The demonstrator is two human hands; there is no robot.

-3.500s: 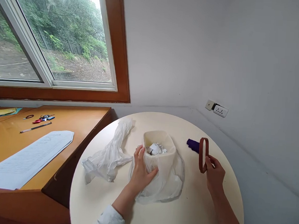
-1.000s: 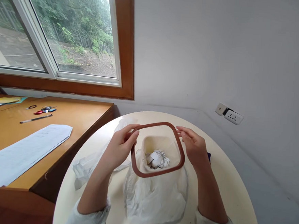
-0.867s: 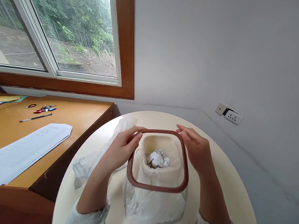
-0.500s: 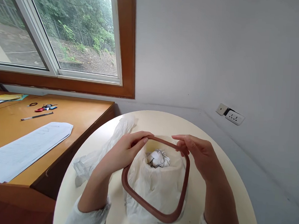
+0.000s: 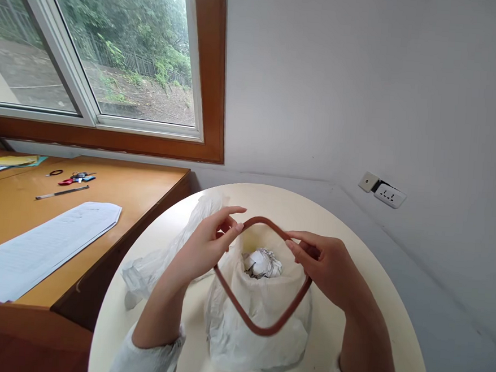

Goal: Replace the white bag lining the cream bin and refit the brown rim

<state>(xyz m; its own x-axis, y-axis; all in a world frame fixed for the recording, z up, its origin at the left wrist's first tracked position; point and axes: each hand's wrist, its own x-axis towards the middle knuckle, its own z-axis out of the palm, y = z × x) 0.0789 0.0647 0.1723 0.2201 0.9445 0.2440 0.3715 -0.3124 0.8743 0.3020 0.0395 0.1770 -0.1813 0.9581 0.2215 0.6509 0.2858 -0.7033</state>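
Both hands hold a brown rounded-square bin rim (image 5: 262,330), tilted above a small bin. My left hand (image 5: 210,240) pinches its far left part between thumb and fingers, index finger stretched out. My right hand (image 5: 325,262) grips its far right part, thumb on top. Beneath it, the bin on the table is lined with a whitish plastic bag (image 5: 257,348) that hangs down over its outside. Crumpled paper (image 5: 263,263) lies inside the bin. Left of the bin, behind my left forearm, a loose clear plastic bag (image 5: 152,270) is spread out.
The bin stands on a round cream table (image 5: 369,336). To the left is a wooden desk (image 5: 146,184) with papers (image 5: 52,246), a pen (image 5: 62,192) and keys (image 5: 77,178). A wall socket (image 5: 389,195) is at the right, a window (image 5: 125,58) at the upper left.
The rim has turned so that one corner points away and one toward me, and its near side has risen. My right hand has closed on the rim; my left index finger has lifted off.
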